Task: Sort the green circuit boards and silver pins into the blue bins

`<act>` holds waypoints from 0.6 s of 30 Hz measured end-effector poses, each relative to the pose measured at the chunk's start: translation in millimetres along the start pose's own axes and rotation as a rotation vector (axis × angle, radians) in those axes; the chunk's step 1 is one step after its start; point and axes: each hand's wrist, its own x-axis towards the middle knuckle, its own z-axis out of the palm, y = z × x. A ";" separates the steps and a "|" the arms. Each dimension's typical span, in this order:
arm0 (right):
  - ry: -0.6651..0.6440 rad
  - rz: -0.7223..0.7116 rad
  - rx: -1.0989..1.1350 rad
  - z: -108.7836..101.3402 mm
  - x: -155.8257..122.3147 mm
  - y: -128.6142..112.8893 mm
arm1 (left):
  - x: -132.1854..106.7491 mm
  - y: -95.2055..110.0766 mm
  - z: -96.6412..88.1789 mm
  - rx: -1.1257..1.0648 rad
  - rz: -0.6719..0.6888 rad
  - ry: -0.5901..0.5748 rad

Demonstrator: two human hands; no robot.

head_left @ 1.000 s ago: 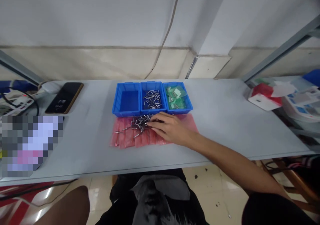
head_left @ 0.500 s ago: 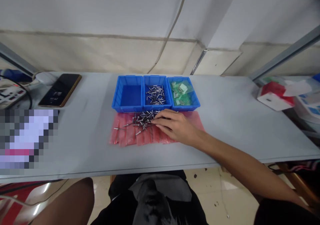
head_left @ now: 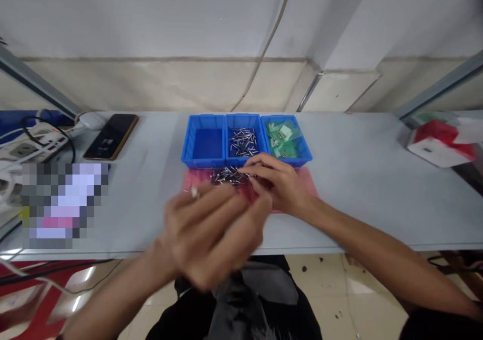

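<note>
My right hand (head_left: pixel 285 186) is at the right end of a loose pile of silver blind rivets (head_left: pixel 226 175), its bent fingertips pinched together on a rivet there. My left hand (head_left: pixel 213 229), with a ring on one finger, hangs nearer to the camera over the table's front edge. Motion blurs it, so its grip cannot be made out. The rivets lie on a row of red plastic bags (head_left: pixel 307 179), partly hidden by both hands. Behind stand three blue bins: the left bin (head_left: pixel 204 162) is bare inside, the middle bin (head_left: pixel 243 161) holds metal pins or rivets, and the right bin (head_left: pixel 292 160) holds green plastic bags.
On the left a phone (head_left: pixel 111 136) lies near a power strip (head_left: pixel 33 144) with cables, and a blurred-out screen (head_left: pixel 71 199) is in front. A red and white box (head_left: pixel 433 146) sits at the far right. A wall (head_left: pixel 169 83) closes off the back.
My left hand has come into view from the lower left and now covers part of the red bags. My right hand stays at the rivet pile. The whole view has shifted slightly.
</note>
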 end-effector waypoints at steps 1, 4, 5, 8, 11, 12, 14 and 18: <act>0.004 0.015 0.015 -3.0 1.3 -2.5 | 10.9 -9.1 6.5 0.061 -0.003 0.047; 0.017 0.063 0.035 -10.7 4.2 -9.1 | 44.7 -50.1 30.9 0.106 -0.154 0.106; 0.025 0.072 0.037 -12.4 4.6 -10.4 | 52.2 -65.2 38.6 0.101 -0.226 0.058; 0.070 0.098 0.072 -14.8 4.9 -10.1 | 53.3 -101.0 54.7 0.155 -0.273 -0.068; 0.140 0.148 0.143 -15.9 4.9 -7.0 | 28.0 -114.2 58.1 0.214 -0.150 -0.179; 0.154 0.173 0.167 -16.3 4.9 -6.4 | 17.7 -114.8 57.0 0.229 -0.117 -0.209; 0.157 0.241 0.219 -17.5 4.8 -6.3 | -0.4 -113.7 53.2 0.235 -0.075 -0.250; 0.144 0.396 0.361 -20.3 4.2 -8.8 | -19.1 -112.2 48.6 0.180 -0.074 -0.308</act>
